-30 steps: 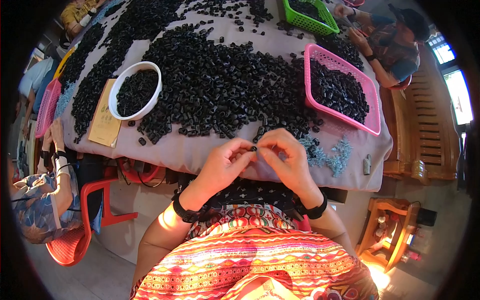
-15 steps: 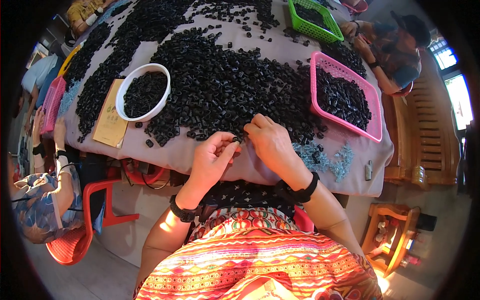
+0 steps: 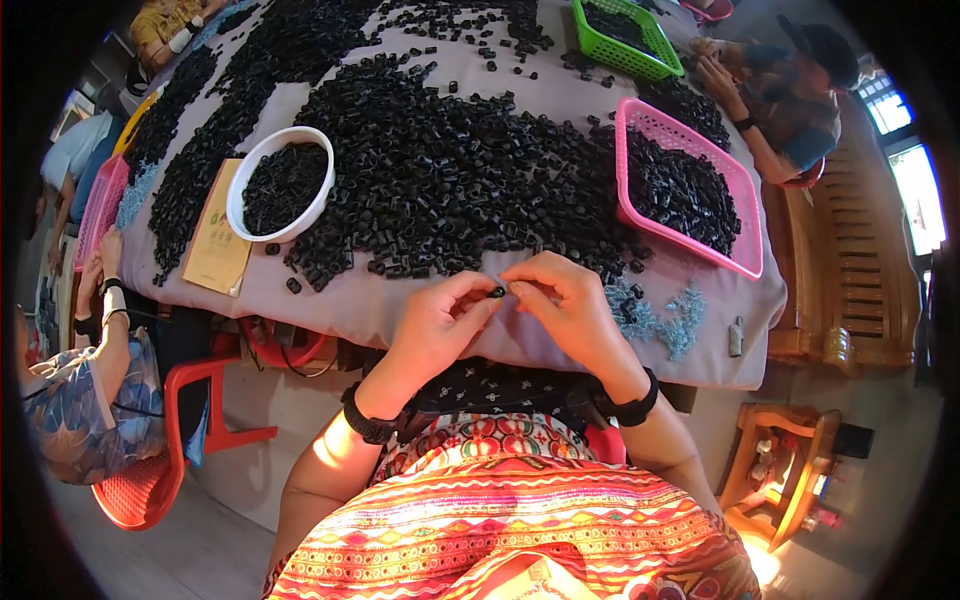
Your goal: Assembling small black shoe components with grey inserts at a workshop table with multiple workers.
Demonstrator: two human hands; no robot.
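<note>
A small black plastic part (image 3: 497, 292) is pinched between the thumb and index finger of my left hand (image 3: 447, 318). My right hand (image 3: 568, 300) meets it from the other side, its thumb and fingertips pressed together; what they grip, if anything, is too small to make out. Beyond both hands spreads a big heap of short black tubular plastic pieces (image 3: 450, 180). The white round tub (image 3: 236, 190) to the left holds thin black pieces, and the pink basket (image 3: 690, 255) to the right is filled with black pieces like those in the heap.
Pale blue scraps (image 3: 680, 325) lie beside my right wrist, near a small lighter-like object (image 3: 736, 337). A yellow-brown booklet (image 3: 215, 250) lies by the tub. A green basket (image 3: 625, 52) stands farther back. Co-workers sit at the right and left; a red chair (image 3: 180, 430) stands at lower left.
My right hand has come back from the heap's near edge and turned toward my left fingertips. My left hand has shifted slightly right, still pinching the black plastic part.
</note>
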